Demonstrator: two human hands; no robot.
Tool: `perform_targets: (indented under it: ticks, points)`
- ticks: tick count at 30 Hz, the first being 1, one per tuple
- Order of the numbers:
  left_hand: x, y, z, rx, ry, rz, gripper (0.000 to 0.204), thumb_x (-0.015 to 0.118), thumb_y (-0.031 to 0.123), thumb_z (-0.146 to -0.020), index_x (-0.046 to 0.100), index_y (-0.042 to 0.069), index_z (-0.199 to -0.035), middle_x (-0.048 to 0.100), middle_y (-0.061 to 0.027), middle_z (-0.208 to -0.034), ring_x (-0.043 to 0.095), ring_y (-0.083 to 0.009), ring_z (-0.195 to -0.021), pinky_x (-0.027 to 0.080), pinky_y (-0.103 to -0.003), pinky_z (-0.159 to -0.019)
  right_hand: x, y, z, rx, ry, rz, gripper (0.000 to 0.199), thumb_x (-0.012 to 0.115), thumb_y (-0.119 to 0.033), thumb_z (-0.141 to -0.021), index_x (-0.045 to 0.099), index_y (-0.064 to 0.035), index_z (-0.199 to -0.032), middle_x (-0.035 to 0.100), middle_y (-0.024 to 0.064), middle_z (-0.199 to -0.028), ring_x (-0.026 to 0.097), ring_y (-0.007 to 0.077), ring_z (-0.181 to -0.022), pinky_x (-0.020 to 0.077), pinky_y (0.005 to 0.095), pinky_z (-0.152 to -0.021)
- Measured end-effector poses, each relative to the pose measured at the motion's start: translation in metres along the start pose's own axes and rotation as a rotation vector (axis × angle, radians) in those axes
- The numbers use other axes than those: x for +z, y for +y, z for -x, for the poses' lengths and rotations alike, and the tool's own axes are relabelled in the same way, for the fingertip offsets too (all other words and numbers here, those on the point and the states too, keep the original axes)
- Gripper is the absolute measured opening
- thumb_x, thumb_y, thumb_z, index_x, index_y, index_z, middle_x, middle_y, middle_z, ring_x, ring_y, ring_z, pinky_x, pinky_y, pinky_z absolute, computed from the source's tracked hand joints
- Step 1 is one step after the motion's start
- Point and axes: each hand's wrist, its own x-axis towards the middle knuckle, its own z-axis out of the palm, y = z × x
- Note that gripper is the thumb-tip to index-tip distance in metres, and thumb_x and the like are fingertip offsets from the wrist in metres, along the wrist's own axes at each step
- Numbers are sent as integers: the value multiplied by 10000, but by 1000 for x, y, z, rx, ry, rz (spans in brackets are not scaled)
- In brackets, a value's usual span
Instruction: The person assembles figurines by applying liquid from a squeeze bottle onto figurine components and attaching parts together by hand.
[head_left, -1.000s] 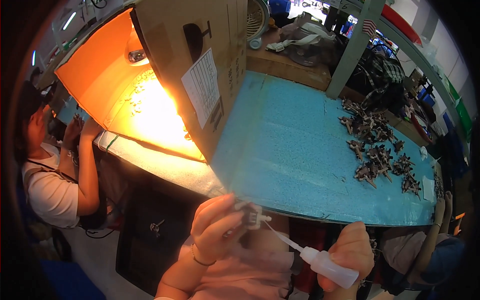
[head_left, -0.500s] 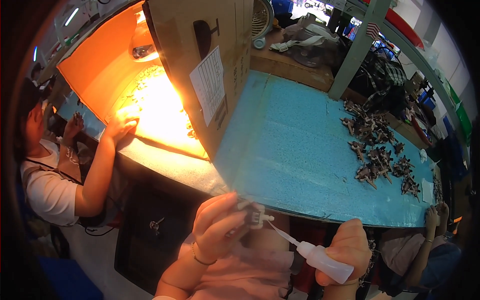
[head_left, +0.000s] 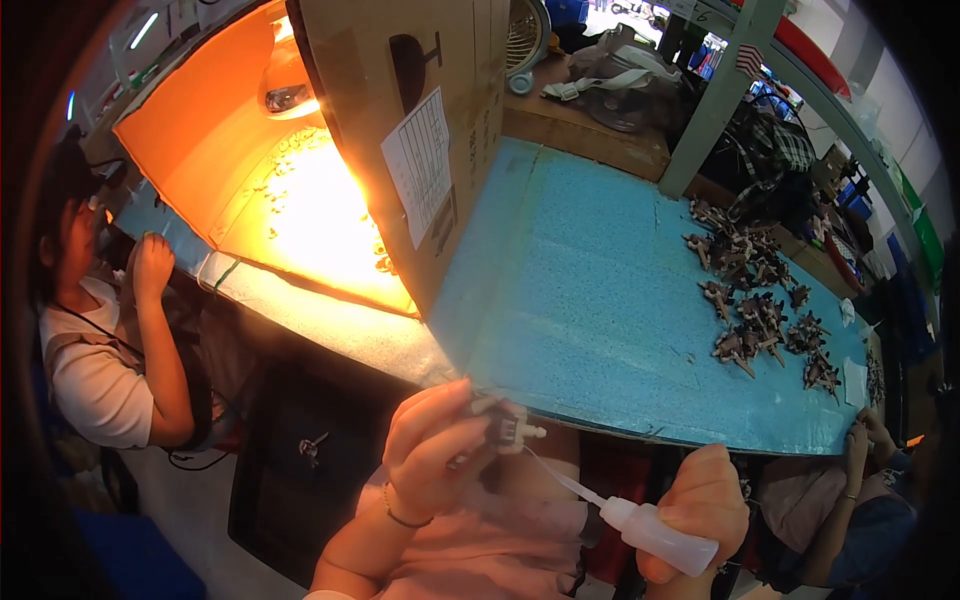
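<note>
Between the fingertips of my left hand (head_left: 435,450) is a small dark and cream plastic toy figure part (head_left: 512,430), held just off the front edge of the blue table. A pale peg sticks out from its right side. My right hand (head_left: 703,510) is wrapped round a white squeeze bottle (head_left: 660,537), tilted with its long thin nozzle (head_left: 565,480) pointing up and left. The nozzle's tip ends close beneath the figure part; whether they touch I cannot tell.
The blue tabletop (head_left: 570,290) carries a pile of similar dark figures (head_left: 745,290) at right. A cardboard panel (head_left: 400,130) screens a glowing lamp (head_left: 288,85) over small parts. One co-worker (head_left: 100,360) sits left, another's hands (head_left: 868,440) show right. Below is a black tray (head_left: 280,500).
My right hand has drawn the bottle slightly right and down, its nozzle tip away from the peg. The left co-worker's hand has left the lit parts and come back toward their body.
</note>
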Motion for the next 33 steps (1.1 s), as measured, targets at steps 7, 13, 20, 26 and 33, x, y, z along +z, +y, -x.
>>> perform_targets:
  ticks: [7,13,20,26,33]
  points:
    - [0,0,1,-27,7,21,430,747,-21,-675,509,71,-1021,489,-200,-1169,591,-290,-989,524,-355,-820,2,1,2,-17,-9,6,466,659,-544,-749,546,-95,-801,475,-11,-645,440,139,-558,317,288,-529]
    - [2,-1,4,-126,20,165,391,720,-4,-724,495,55,-1039,483,-195,-1175,581,-273,-1018,511,-348,-854,13,1,-1,-41,113,-54,488,617,-565,-772,528,-86,-799,460,-8,-643,422,139,-554,307,284,-523]
    - [4,-5,8,-143,35,234,360,689,16,-768,483,48,-1062,465,-188,-1190,569,-263,-1032,515,-353,-853,9,6,-3,-77,-3,-41,474,628,-550,-772,531,-90,-831,476,-9,-664,439,139,-563,322,282,-525]
    - [5,-6,12,-185,10,305,407,696,4,-758,474,41,-1097,450,-187,-1209,560,-263,-1046,507,-357,-866,8,1,0,-50,-21,-15,466,640,-543,-765,544,-95,-850,486,-9,-670,456,143,-571,328,282,-521]
    - [5,-5,11,-273,24,441,446,725,-12,-720,470,45,-1082,467,-191,-1207,569,-255,-1034,479,-354,-889,8,7,1,-65,-27,-29,484,645,-558,-751,528,-100,-850,480,-9,-667,444,141,-570,325,289,-527]
